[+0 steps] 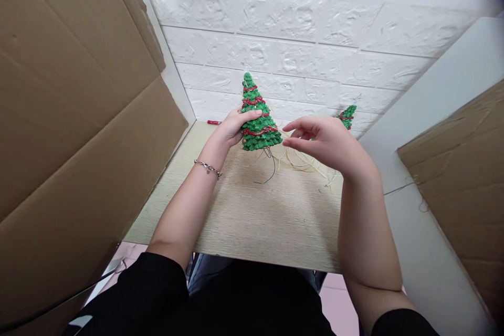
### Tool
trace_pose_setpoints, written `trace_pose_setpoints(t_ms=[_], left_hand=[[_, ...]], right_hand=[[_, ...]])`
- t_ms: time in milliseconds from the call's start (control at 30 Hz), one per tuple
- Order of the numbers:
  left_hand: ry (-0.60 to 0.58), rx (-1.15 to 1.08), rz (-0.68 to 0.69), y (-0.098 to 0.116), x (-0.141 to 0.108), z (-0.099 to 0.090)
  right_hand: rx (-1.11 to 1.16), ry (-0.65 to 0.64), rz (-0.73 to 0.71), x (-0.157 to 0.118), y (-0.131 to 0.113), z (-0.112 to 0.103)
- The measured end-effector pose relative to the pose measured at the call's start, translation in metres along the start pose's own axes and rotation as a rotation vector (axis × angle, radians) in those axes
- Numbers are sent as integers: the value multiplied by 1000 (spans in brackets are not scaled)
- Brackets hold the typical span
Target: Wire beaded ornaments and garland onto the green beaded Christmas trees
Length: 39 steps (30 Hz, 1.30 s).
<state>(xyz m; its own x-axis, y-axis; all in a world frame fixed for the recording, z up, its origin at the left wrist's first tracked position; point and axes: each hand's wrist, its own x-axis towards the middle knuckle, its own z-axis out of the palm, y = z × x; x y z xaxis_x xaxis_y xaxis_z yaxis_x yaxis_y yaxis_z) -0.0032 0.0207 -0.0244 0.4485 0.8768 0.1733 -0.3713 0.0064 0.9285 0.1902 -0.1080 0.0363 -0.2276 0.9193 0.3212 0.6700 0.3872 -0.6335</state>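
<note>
A green Christmas tree ornament (258, 123) with red garlands is held up over the table, slightly tilted. My left hand (234, 128) is closed around its left side, the thumb lying across the front. Dark thin wires (272, 165) hang from the tree's base. Just right of the tree, my right hand (315, 139) has its thumb and forefinger apart, the fingertips close to the lower edge. Whether they touch anything thin there is hard to see. Behind that hand, loose yellow and white wires (301, 163) lie on the table.
A second green tree ornament (348, 116) stands at the back right, partly hidden by my right hand. A red tube-like item (213, 122) lies at the back left. Cardboard (79, 94) walls the left side, more cardboard (460, 178) the right. White brick-patterned wall (275, 26) closes the back.
</note>
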Motion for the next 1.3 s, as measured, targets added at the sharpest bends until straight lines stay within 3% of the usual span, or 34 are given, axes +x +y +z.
trace_pose_setpoints(t_ms=[167, 400, 567, 867, 1133, 1300], left_hand=[[8, -23, -14, -1, 0, -1], [-8, -20, -30, 0, 1, 1], [-43, -32, -43, 0, 0, 4], [-47, -60, -49, 2, -2, 4], [-96, -35, -51, 0, 0, 3], [-102, -8, -40, 2, -1, 3]], right_hand=[[-70, -31, -42, 1, -4, 4], [29, 183, -35, 6, 5, 6], [195, 217, -110, 13, 14, 17], [61, 336, -168, 23, 21, 32], [-133, 302, -109, 29, 21, 50], [-22, 268, -134, 28, 22, 48]])
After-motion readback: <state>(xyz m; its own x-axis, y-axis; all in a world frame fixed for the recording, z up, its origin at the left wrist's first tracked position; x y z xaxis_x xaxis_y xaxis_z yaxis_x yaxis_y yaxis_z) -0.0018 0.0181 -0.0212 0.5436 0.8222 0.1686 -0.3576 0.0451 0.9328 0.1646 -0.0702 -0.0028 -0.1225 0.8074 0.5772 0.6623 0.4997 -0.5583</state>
